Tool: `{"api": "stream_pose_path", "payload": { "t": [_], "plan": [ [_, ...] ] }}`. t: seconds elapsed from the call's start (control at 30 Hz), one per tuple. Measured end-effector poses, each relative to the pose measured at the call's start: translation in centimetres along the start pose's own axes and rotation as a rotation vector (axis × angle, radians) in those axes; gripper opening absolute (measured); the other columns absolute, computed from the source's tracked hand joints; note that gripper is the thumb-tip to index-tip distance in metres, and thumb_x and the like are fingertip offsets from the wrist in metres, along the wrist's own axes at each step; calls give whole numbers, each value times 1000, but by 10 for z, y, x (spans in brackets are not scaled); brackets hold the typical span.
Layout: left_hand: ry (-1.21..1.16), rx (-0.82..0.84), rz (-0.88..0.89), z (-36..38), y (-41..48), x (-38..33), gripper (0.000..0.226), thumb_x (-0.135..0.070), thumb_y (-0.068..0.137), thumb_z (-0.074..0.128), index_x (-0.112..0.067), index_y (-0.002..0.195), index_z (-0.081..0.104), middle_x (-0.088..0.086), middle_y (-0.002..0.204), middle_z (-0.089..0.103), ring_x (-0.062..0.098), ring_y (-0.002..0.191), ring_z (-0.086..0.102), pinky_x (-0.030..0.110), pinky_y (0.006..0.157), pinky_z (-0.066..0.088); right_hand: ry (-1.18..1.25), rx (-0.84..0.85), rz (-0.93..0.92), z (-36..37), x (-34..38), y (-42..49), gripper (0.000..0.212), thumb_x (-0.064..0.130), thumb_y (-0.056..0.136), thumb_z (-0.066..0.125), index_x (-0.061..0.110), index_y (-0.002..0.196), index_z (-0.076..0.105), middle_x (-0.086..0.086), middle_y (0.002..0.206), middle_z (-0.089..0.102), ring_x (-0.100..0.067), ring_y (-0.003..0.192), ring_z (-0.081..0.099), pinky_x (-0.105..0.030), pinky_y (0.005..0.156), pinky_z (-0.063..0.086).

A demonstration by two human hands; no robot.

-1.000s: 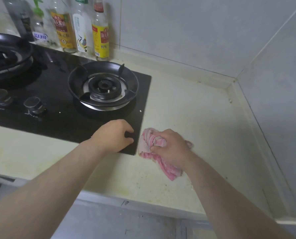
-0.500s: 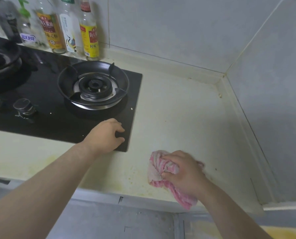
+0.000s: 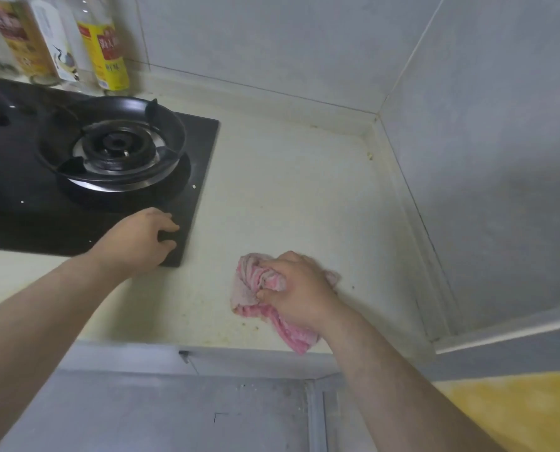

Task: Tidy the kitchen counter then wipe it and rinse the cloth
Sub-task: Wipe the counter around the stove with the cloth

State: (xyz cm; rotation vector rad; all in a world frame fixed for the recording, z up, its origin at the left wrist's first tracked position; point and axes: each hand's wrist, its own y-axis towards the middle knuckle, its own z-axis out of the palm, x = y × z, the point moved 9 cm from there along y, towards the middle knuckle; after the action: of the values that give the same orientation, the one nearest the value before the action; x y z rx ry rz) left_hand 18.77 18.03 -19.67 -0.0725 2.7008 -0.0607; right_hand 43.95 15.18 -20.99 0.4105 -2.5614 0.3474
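Since a second ago my right hand (image 3: 300, 293) has dragged the crumpled pink-and-white striped cloth (image 3: 249, 288) away from the front right corner of the black glass gas stove (image 3: 27, 230). It has gone out to the right and closer to the front edge of the pale cream counter (image 3: 288, 190), and over the last half second it has hardly shifted. My left hand (image 3: 138, 239) has stayed on that same stove corner.

My right hand is clenched over the cloth, knuckles up, fingers curled into its folds. Most of the cloth bunches out to the left of my fist and lies on the counter. A small end shows past my knuckles on the right, and a long tail runs back under my wrist to the counter's front edge. Dark specks and yellowish stains dot the counter around it, thickest toward the front edge.

My left hand holds nothing: its fingers are loosely bent, the tips resting on the glass at the stove's front right corner.

Behind it, near the stove's right edge, sits the round black burner ring (image 3: 115, 148). Along the counter's back edge, against the grey tiled wall (image 3: 272, 37), stand blurred glass bottles, the nearest one yellow-labelled (image 3: 109, 44). A few pale crumbs (image 3: 368, 155) lie in the counter's back right corner.
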Motion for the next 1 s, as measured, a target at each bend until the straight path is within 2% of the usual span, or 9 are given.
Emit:
{"api": "stream_pose_path", "payload": {
  "t": [0.13,0.27,0.47,0.63,0.8,1.0],
  "plan": [
    [17,-4,-7,-1,-2,-3,37,-11,85,67,-6,121,64,8,138,51,24,126,48,30,107,30,7,-49,91,-28,-46,-15,49,38,83,70,25,129,58,14,105,47,-8,104,44,-24,88,31],
    [18,-24,-10,-3,-5,-3,37,-11,85,66,-7,121,64,7,139,51,24,127,47,31,107,30,20,-82,128,-45,-76,-28,49,33,81,73,23,127,60,12,104,49,-12,107,51,-24,89,35],
    [27,5,-6,-4,-4,-4,37,-11,84,68,-8,121,64,6,138,52,24,125,49,32,106,32,31,-76,182,-55,-102,-42,46,30,82,74,24,125,60,19,100,47,-6,102,48,-16,74,31],
    [31,2,-3,-4,-4,-6,37,-10,84,68,-7,121,64,8,137,52,24,125,49,31,106,31,41,-78,172,-53,-97,-45,46,29,82,74,27,126,60,17,105,48,-6,107,47,-20,81,28],
    [38,10,-3,-4,-3,-6,38,-11,84,67,-8,122,64,7,137,52,24,125,49,31,106,31,52,-42,71,-36,-84,-67,45,32,77,77,34,120,64,29,103,48,-6,108,50,-27,95,38],
    [15,-7,-8,-5,-5,-5,37,-10,84,67,-8,121,64,7,137,52,23,126,48,29,104,31,35,-46,39,-26,-78,-91,45,34,75,78,38,119,64,34,106,47,-1,110,47,-25,96,36]
  ]
}}
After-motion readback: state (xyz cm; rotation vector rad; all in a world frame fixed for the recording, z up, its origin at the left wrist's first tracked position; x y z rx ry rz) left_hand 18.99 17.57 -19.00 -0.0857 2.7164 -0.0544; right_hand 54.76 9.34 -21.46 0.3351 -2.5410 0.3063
